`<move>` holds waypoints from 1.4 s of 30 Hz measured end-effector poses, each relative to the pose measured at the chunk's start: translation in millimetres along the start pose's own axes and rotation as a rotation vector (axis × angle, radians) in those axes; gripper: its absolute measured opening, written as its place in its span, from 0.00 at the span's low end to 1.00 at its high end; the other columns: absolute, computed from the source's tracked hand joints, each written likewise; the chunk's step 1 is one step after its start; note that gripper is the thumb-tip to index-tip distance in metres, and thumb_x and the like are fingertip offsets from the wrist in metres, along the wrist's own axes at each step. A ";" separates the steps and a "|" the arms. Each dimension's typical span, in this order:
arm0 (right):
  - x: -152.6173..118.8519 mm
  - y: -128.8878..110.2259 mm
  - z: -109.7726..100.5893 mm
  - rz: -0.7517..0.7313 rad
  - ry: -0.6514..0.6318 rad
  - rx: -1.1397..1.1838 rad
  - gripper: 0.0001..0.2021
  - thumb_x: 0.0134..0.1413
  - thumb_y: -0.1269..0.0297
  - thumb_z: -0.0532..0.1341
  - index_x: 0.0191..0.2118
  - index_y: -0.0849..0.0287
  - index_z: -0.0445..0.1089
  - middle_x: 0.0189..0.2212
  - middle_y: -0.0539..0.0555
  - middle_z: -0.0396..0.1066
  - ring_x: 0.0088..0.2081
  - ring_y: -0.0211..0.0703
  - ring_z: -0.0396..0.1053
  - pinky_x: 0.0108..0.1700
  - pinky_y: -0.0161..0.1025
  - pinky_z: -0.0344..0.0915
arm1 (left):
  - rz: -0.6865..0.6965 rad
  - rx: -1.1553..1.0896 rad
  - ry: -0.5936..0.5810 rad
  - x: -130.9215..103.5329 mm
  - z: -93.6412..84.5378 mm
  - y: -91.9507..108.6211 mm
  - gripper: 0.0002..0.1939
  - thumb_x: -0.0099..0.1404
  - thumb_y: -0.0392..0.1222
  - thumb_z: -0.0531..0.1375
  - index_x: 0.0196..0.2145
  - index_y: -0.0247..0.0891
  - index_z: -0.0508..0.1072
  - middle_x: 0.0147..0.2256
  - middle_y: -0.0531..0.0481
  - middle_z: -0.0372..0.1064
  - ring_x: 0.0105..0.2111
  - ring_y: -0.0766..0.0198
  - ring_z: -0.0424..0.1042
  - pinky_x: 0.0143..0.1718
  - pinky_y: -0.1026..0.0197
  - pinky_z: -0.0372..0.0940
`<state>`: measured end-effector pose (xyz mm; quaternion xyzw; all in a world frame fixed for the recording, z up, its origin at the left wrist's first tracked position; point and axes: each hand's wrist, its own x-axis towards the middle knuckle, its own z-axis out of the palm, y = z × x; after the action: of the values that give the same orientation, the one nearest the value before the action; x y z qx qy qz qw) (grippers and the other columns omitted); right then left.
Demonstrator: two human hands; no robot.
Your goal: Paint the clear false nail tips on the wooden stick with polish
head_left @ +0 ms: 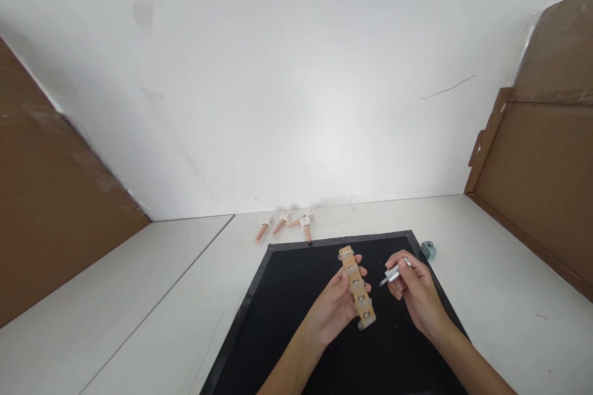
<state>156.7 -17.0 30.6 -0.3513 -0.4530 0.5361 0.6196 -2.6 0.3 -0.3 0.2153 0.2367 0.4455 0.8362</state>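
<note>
Within left grip point(340, 302), one strip point(357, 287); right point(414, 290), one tool point(397, 270)

Both bare forearms slant inward from the bottom edge of the view, the left forearm point(296, 358) leaning up to the right, the right forearm point(467, 358) up to the left. The left hand point(340, 305) is turned partly palm up, its thumb laid along one side and its fingertips showing opposite, in a closed grip. The right hand point(417, 290), apart from it, pinches between thumb and forefinger, with the other fingers curled beneath.
</note>
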 end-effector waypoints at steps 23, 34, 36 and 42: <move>0.0 -1.6 -0.1 -0.001 0.024 0.011 0.19 0.48 0.46 0.62 0.25 0.60 0.68 0.12 0.42 0.51 0.16 0.31 0.48 0.19 0.32 0.47 | -0.037 0.162 0.101 0.8 6.1 -1.9 0.17 0.59 0.49 0.57 0.45 0.43 0.62 0.31 0.52 0.69 0.30 0.62 0.74 0.23 0.63 0.67; -0.7 -0.2 -0.5 -0.005 0.031 0.007 0.19 0.48 0.46 0.62 0.25 0.60 0.68 0.12 0.42 0.51 0.16 0.31 0.47 0.19 0.32 0.47 | -0.063 0.201 0.158 1.3 8.3 -0.9 0.18 0.58 0.46 0.59 0.46 0.39 0.65 0.31 0.51 0.68 0.28 0.65 0.71 0.25 0.62 0.64; -0.5 0.1 -0.7 -0.006 0.032 0.005 0.19 0.48 0.46 0.62 0.26 0.60 0.68 0.12 0.42 0.51 0.16 0.31 0.47 0.19 0.32 0.47 | -0.075 0.204 0.154 0.9 8.4 -0.4 0.20 0.58 0.46 0.59 0.47 0.39 0.66 0.30 0.51 0.67 0.27 0.66 0.69 0.25 0.64 0.61; 0.5 -0.2 -0.7 -0.012 0.029 -0.011 0.19 0.49 0.47 0.61 0.26 0.60 0.67 0.12 0.42 0.51 0.16 0.31 0.47 0.19 0.32 0.47 | -0.103 0.199 0.182 2.1 6.5 -1.4 0.18 0.58 0.48 0.59 0.44 0.36 0.69 0.28 0.52 0.66 0.23 0.71 0.66 0.23 0.66 0.56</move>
<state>157.4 -16.5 30.7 -0.3596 -0.4493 0.5247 0.6273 3.2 0.4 3.6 0.2435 0.3654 0.3942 0.8073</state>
